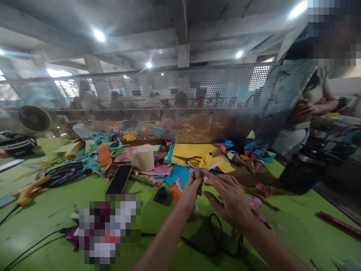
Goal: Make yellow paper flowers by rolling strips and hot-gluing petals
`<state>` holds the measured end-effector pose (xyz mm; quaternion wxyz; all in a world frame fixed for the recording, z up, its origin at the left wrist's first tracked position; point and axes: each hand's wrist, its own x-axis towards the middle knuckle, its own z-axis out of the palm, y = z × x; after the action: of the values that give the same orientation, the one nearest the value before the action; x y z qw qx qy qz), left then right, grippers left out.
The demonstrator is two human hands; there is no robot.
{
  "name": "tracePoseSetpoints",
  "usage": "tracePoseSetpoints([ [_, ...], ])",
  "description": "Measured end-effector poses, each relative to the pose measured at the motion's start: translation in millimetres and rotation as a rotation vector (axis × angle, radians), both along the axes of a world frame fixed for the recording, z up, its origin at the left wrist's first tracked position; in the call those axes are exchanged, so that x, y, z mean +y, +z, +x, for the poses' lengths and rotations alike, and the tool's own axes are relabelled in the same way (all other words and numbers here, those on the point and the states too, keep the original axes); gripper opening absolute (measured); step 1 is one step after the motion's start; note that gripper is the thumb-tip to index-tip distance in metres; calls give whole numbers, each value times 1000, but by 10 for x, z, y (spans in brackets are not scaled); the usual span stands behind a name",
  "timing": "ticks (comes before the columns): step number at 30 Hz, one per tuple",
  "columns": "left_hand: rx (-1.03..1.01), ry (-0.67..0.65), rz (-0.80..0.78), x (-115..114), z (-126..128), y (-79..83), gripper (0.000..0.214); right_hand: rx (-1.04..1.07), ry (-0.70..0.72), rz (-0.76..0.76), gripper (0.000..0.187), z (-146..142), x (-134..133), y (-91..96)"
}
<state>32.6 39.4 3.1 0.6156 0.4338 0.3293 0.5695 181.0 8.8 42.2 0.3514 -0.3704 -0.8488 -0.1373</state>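
My left hand (193, 184) is closed, its thumb and fingers pinched above the green table (169, 244). Something small and bluish shows at its fingertips, too small to name. Just to the right, my right hand (227, 195) has its fingers stretched out and its thumb apart. Its index fingertip reaches close to the left fingertips; whether they touch I cannot tell. Beyond both hands are blue paper pieces (179, 175), a folded yellow paper piece (205, 161) and scissors (182, 158) on yellow sheets (188, 149). A pink glue gun (255, 203) with a red light is partly hidden by my right forearm.
A phone (120, 180), a tape roll (143, 158) and paper scraps (96, 141) lie left. A yellow glue gun (32, 190) is farther left. Black cable (214, 248) loops below my hands. Right stand a black flask (299, 171) and a person (313, 101) behind a perforated screen (197, 98).
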Motion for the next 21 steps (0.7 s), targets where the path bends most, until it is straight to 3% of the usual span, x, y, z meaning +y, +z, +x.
tracePoseSetpoints([
  [5,-36,-17,1,9,18,-1,19,-30,-3,17,21,-4,-8,-2],
  [11,95,20,36,1,16,29,32,10,22,34,21,-4,-21,-2],
  [17,242,73,171,-41,-7,151,38,-17,-14,35,17,1,15,-10],
  [21,260,44,253,-10,-3,106,37,-32,-30,60,18,1,24,-10],
])
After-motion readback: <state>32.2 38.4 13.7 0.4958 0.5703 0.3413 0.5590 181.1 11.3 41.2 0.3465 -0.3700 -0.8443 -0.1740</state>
